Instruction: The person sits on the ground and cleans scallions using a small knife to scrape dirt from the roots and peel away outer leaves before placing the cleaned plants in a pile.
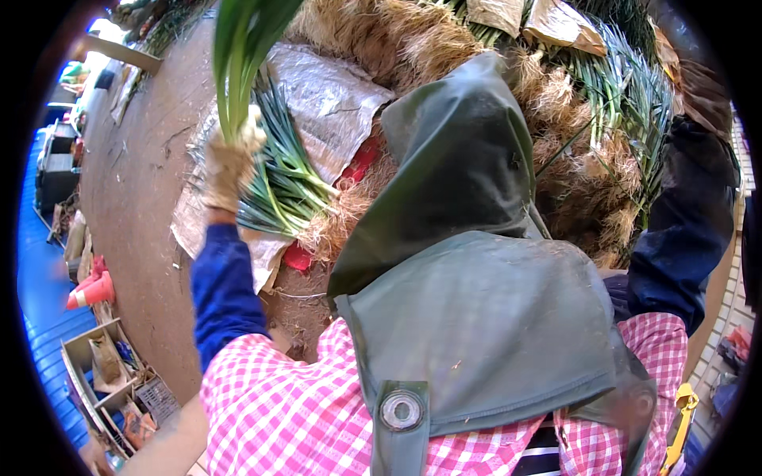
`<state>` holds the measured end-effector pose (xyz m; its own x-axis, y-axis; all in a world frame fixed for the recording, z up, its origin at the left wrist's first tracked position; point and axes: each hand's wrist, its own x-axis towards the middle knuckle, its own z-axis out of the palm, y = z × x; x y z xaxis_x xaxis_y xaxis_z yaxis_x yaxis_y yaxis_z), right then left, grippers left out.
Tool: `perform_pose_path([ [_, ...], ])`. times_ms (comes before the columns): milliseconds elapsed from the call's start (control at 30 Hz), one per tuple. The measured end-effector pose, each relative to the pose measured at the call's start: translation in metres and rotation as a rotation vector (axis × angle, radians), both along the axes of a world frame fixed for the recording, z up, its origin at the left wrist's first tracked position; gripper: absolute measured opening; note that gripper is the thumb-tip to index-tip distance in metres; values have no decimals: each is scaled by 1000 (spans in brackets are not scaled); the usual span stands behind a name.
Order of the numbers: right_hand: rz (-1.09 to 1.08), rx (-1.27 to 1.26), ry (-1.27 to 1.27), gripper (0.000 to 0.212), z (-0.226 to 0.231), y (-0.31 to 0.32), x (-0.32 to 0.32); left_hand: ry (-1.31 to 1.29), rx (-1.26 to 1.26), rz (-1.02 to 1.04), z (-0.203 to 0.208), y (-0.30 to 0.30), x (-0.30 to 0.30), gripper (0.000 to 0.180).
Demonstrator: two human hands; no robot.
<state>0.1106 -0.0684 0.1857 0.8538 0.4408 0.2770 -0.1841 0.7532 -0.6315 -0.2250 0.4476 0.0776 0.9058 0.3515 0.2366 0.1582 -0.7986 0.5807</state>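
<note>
My left hand (228, 163), in a pale, soiled work glove, is raised at the left with its fingers closed round the leek (238, 71), whose broad green leaves rise out of the top of the view. Just right of that hand, a bunch of leeks (282, 178) lies on sacking, with its straw-coloured roots (333, 218) toward me. At the far right my right arm in a dark blue sleeve (683, 230) reaches forward. My right hand (706, 91), apparently in a brown glove, is dim at the rim beside more leeks, and its fingers cannot be made out.
A large heap of rooted leeks (595, 143) spans the far side. Silvery sacking (325, 103) covers the brown ground. My dark green apron (484, 309) hides the middle. At left are a red-and-white cone (91, 289) and a divided box (119, 381); a yellow tool (680, 424) lies lower right.
</note>
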Motion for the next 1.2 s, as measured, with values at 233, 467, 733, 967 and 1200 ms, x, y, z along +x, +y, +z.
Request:
perform_pose_path([
  [233, -192, -317, 45, 37, -21, -24, -17, 393, 262, -186, -241, -46, -61, 34],
  [467, -583, -970, 222, 35, -51, -88, -12, 114, -893, 362, -434, -2, -138, 36],
  [733, -912, -1762, -210, 44, -127, -68, -32, 97, -536, 783, -349, 19, -113, 34],
  [967, -907, -2129, -45, 118, -156, -37, 12, -589, -461, 507, -125, -55, 18, 32],
  [1200, -644, -1937, -82, 52, -164, -39, 57, -627, -543, 37, 75, -207, 139, 27],
])
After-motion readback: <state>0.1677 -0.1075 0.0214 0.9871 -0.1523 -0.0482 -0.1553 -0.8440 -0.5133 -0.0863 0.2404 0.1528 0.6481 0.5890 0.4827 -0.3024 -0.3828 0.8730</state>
